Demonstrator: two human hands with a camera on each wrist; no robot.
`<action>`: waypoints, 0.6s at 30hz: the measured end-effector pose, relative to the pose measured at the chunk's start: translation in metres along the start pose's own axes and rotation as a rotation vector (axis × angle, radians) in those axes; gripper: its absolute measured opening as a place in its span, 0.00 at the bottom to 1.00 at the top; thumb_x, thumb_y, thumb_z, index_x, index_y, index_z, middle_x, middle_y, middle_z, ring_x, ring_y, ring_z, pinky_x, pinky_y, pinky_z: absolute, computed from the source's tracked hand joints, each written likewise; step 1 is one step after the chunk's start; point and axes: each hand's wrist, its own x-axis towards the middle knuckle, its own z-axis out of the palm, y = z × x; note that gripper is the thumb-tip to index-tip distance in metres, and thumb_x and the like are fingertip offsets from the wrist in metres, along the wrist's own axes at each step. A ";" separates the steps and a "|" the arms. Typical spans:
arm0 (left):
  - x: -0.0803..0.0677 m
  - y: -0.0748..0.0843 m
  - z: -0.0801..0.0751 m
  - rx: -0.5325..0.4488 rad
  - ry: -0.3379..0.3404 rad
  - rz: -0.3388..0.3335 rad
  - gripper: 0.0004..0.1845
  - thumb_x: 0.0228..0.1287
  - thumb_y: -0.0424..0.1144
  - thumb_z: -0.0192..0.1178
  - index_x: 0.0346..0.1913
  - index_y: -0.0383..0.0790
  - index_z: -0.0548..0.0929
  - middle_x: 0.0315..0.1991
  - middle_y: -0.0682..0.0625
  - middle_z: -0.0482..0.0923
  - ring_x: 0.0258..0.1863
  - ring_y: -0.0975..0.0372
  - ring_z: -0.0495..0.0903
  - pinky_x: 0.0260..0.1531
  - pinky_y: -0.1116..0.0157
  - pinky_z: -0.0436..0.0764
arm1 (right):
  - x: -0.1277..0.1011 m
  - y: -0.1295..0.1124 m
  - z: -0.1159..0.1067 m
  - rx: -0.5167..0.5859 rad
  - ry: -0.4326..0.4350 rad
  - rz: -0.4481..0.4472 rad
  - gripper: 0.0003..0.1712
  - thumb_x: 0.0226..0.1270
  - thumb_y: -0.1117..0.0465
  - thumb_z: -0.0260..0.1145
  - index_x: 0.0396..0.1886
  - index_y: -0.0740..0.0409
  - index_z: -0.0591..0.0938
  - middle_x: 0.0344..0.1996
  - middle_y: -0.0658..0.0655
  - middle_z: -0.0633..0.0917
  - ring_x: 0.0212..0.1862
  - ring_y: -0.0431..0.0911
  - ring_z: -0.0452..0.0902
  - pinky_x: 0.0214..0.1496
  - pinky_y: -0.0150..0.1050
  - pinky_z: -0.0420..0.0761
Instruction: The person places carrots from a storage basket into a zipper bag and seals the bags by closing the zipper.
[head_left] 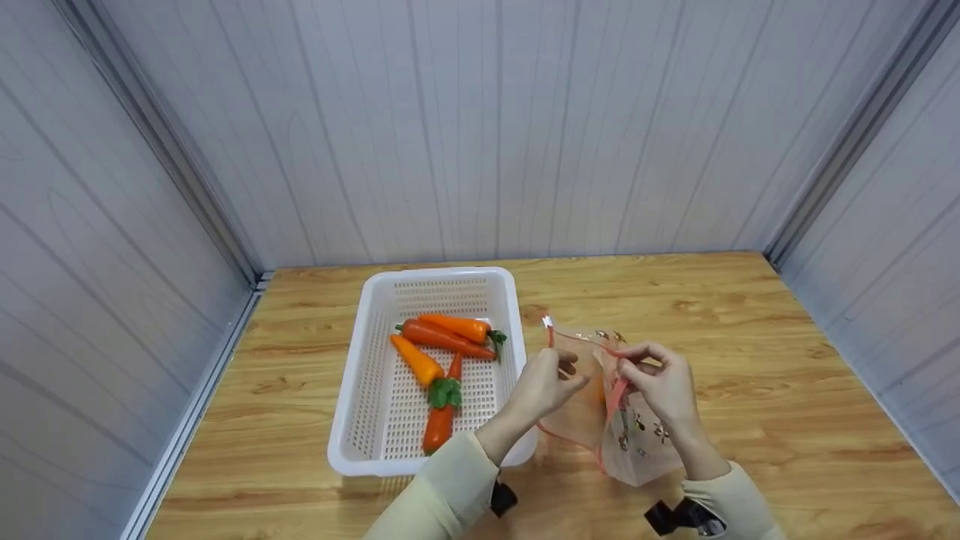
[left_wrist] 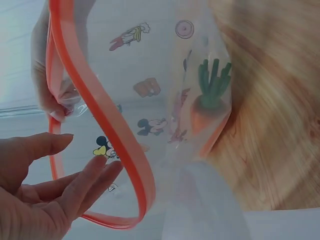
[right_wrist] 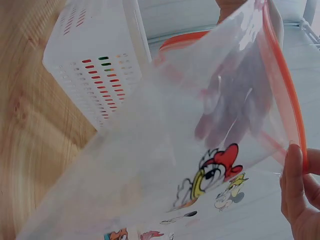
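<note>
Your right hand [head_left: 664,386] pinches the clear bag's [head_left: 645,466] orange rim [left_wrist: 108,120]; your left hand [head_left: 551,382], fingers relaxed, grips nothing.
The bag sits between your hands, a carrot [left_wrist: 209,111] inside; left fingers spread against the rim should hold its mouth wider, clear of the basket [head_left: 390,466] beside them.
</note>
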 end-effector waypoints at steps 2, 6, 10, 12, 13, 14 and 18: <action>-0.001 0.001 -0.003 -0.003 0.006 0.018 0.13 0.52 0.35 0.62 0.39 0.28 0.80 0.30 0.43 0.80 0.27 0.61 0.79 0.27 0.73 0.76 | 0.002 0.006 -0.004 0.042 -0.028 -0.047 0.05 0.54 0.75 0.60 0.32 0.74 0.78 0.24 0.62 0.78 0.19 0.45 0.76 0.19 0.37 0.77; -0.002 0.002 -0.010 -0.009 0.018 0.035 0.11 0.52 0.35 0.62 0.37 0.29 0.81 0.27 0.46 0.80 0.26 0.62 0.79 0.26 0.74 0.76 | 0.024 0.059 -0.023 0.093 -0.067 -0.127 0.06 0.55 0.69 0.63 0.34 0.67 0.80 0.25 0.62 0.80 0.20 0.47 0.77 0.18 0.38 0.77; -0.003 0.004 -0.019 -0.014 0.023 0.013 0.12 0.53 0.35 0.61 0.38 0.30 0.81 0.27 0.48 0.80 0.26 0.62 0.79 0.27 0.74 0.76 | 0.036 0.076 -0.031 0.092 -0.042 -0.127 0.09 0.54 0.68 0.65 0.36 0.67 0.80 0.28 0.65 0.80 0.21 0.50 0.77 0.19 0.41 0.78; -0.003 0.003 -0.024 -0.020 0.033 0.009 0.11 0.53 0.35 0.61 0.38 0.30 0.81 0.27 0.48 0.79 0.26 0.62 0.79 0.28 0.73 0.77 | 0.033 0.060 -0.028 0.101 -0.017 -0.128 0.09 0.54 0.71 0.63 0.36 0.71 0.79 0.28 0.69 0.79 0.20 0.51 0.77 0.20 0.42 0.78; -0.002 0.002 -0.026 -0.021 0.041 0.009 0.11 0.52 0.34 0.61 0.37 0.30 0.81 0.27 0.47 0.79 0.27 0.61 0.79 0.28 0.73 0.77 | 0.027 0.043 -0.023 0.092 0.014 -0.106 0.09 0.54 0.73 0.63 0.35 0.73 0.78 0.29 0.72 0.78 0.20 0.51 0.76 0.20 0.42 0.78; -0.002 0.001 -0.028 -0.025 0.049 0.010 0.11 0.52 0.34 0.61 0.37 0.29 0.81 0.27 0.47 0.79 0.27 0.60 0.79 0.28 0.73 0.77 | 0.032 0.051 -0.026 0.086 0.021 -0.141 0.09 0.54 0.72 0.63 0.36 0.71 0.79 0.30 0.71 0.79 0.20 0.50 0.77 0.20 0.42 0.78; -0.001 -0.003 -0.037 -0.022 0.099 0.048 0.10 0.51 0.32 0.62 0.36 0.28 0.81 0.26 0.45 0.80 0.26 0.58 0.80 0.27 0.72 0.77 | 0.046 0.071 -0.035 0.120 0.059 -0.182 0.09 0.53 0.69 0.65 0.35 0.70 0.80 0.31 0.69 0.80 0.19 0.49 0.76 0.19 0.40 0.78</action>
